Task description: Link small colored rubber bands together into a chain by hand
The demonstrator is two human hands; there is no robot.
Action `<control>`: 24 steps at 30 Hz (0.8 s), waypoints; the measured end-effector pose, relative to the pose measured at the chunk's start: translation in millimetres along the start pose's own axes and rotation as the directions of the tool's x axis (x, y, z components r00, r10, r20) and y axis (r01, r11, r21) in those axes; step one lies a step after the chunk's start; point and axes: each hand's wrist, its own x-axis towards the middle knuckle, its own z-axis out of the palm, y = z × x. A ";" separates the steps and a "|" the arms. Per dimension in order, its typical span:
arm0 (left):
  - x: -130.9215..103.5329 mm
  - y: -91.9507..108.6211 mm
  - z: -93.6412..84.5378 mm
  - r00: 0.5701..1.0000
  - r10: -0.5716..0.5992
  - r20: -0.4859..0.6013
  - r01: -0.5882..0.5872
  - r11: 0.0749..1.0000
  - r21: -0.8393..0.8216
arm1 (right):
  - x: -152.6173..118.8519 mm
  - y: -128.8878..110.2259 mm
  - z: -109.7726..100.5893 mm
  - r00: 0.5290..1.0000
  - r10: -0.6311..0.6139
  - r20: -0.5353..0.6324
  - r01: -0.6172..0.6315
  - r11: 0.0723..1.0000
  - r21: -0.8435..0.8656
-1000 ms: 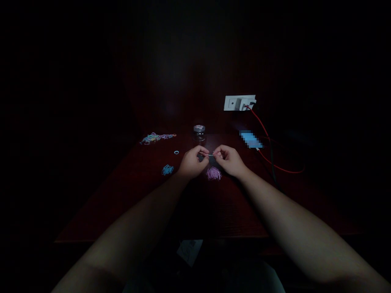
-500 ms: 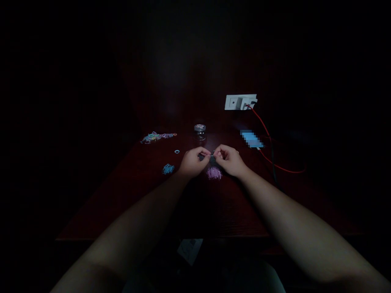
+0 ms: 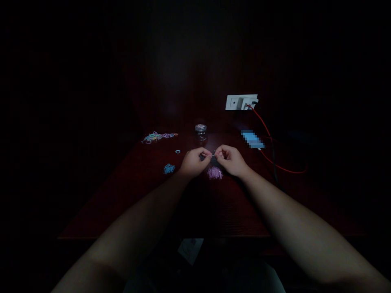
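Note:
My left hand and my right hand meet over the table, thumb and forefinger of each closed in a pinch. Between the fingertips runs a thin pale rubber band, held at both ends; its finer shape is too small to make out. Just below the hands lies a heap of purple rubber bands. Left of my left hand is a small pile of blue rubber bands, with a single light blue band farther back.
A mixed-colour pile of bands lies at the back left of the dark red table. Behind my hands stands a lidded clear jar. A blurred-out phone-like slab is at right, its red cable near a wall socket.
Both hands keep the same pinch on the band, with barely any movement. The whole view has shifted very slightly.

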 end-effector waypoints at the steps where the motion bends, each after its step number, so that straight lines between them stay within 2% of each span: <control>1: -0.1 -0.1 0.0 1.000 0.002 -0.002 -0.002 1.000 0.001 | 0.0 -0.2 -0.1 1.000 -0.002 0.000 0.002 1.000 0.000; 24: 0.7 -1.7 1.4 0.999 -0.022 0.030 0.023 0.999 -0.040 | 0.7 -3.7 0.1 1.000 0.001 -0.012 0.000 0.999 0.042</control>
